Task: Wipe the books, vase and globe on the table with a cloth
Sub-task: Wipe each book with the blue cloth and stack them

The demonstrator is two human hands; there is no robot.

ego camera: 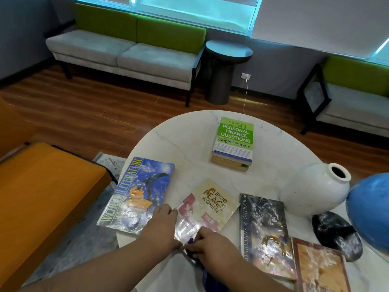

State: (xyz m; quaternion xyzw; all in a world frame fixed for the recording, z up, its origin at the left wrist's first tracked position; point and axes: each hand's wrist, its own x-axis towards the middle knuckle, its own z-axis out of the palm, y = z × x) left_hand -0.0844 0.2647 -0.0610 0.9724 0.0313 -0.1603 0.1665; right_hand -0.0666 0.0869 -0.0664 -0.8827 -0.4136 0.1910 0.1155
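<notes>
On the round white marble table [185, 140] lie several books. My left hand [161, 225] grips the left edge of the cream and red Filipino Peace Women book [212, 205]. My right hand [212, 248] holds a dark blue cloth [207, 278] at that book's near corner. The World Literature book [136, 194] lies to the left, the dark Guardians of Ga'Hoole book [265, 232] to the right, with an orange-brown book [320, 268] beside it. A stack topped by a green finance book [234, 140] sits farther back. The white vase [315, 190] and blue globe [370, 209] stand at right.
The globe's dark marbled base [336, 234] sits near the table's right edge. An orange seat [42, 197] stands close on the left. A grey and green sofa [126, 49], a dark round side table [223, 68] and another sofa [353, 98] line the far wall.
</notes>
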